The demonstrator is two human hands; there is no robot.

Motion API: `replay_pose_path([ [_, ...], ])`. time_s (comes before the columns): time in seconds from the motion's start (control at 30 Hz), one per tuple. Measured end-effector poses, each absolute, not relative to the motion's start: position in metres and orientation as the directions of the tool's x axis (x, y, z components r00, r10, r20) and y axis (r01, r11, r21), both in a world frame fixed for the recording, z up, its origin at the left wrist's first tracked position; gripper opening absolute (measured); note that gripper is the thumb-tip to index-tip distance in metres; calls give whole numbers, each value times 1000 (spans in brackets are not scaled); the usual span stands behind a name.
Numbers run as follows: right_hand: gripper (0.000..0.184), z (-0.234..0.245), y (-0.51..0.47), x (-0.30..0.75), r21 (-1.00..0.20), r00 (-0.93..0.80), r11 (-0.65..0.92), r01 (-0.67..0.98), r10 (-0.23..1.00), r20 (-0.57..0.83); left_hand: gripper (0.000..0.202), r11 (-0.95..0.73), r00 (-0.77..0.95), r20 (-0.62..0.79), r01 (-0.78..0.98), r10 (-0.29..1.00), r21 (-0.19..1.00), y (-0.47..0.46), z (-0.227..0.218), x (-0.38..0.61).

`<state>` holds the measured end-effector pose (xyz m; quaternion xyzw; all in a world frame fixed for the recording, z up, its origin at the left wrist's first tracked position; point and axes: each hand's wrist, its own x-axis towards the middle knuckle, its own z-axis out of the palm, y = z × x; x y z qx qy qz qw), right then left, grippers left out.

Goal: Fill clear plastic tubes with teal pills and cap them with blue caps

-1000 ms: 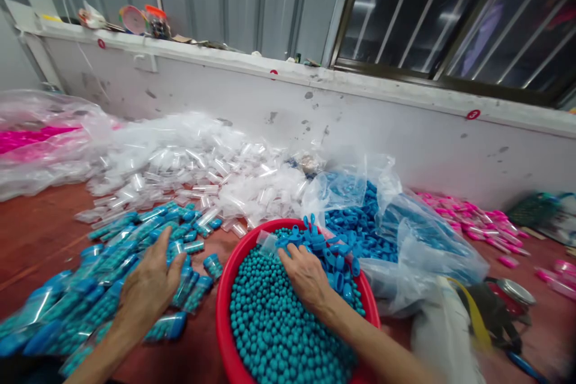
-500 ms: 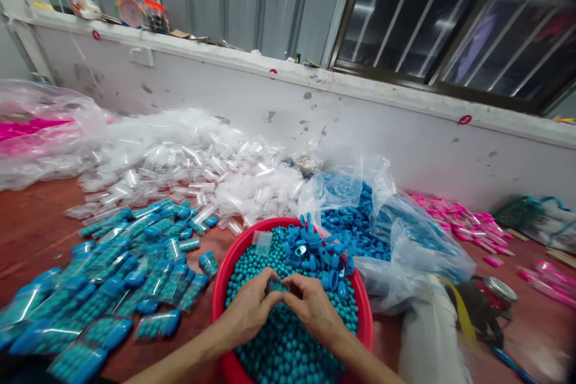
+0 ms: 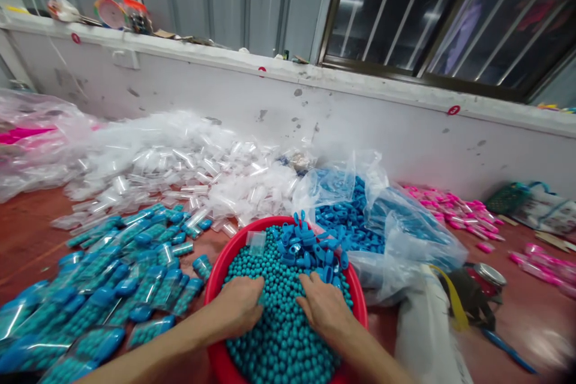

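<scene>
A red tub (image 3: 215, 270) full of teal beads (image 3: 281, 324) stands in front of me. Over the left side of the beads is my left hand (image 3: 243, 306), its fingers curled in; whatever they may hold is hidden. My right hand (image 3: 326, 306) is above the beads on the right, fingers apart and nothing seen between them. Its fingertips are just short of a heap of blue caps (image 3: 310, 249) lying on the beads. One clear plastic container (image 3: 256, 242), without a cap, rests on the beads at the tub's back left.
Left of the tub lie filled, blue-capped containers (image 3: 148, 279). Clear empty containers (image 3: 180, 159) are piled behind. A plastic bag of blue caps (image 3: 351, 216) is at the back right, with pink pieces (image 3: 454, 210) beyond. A white sack (image 3: 423, 330) stands right of the tub.
My hands were together over the tub around a small clear container with teal beads. They have since separated, left hand leftward, right hand rightward with its fingers opened. The view has shifted slightly.
</scene>
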<state>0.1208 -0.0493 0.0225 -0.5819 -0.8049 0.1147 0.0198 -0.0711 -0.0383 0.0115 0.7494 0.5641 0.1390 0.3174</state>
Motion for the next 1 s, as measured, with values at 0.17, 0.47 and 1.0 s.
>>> replay_pose_path([
  [0.17, 38, 8, -41, 120, -87, -263, 250, 964, 939, -220, 29, -2, 301, -282, 687, 911, 727, -24, -7, -47],
  [0.47, 23, -2, -28, 127, -544, -452, 339, 768, 888, -83, 8, 317, 411, -429, 314, 805, 895, -14, -17, -31],
  [1.0, 15, 4, 13, 101, 33, -408, 407, 913, 904, 128, 24, 510, 486, -407, -95, 774, 855, -23, -4, -62],
])
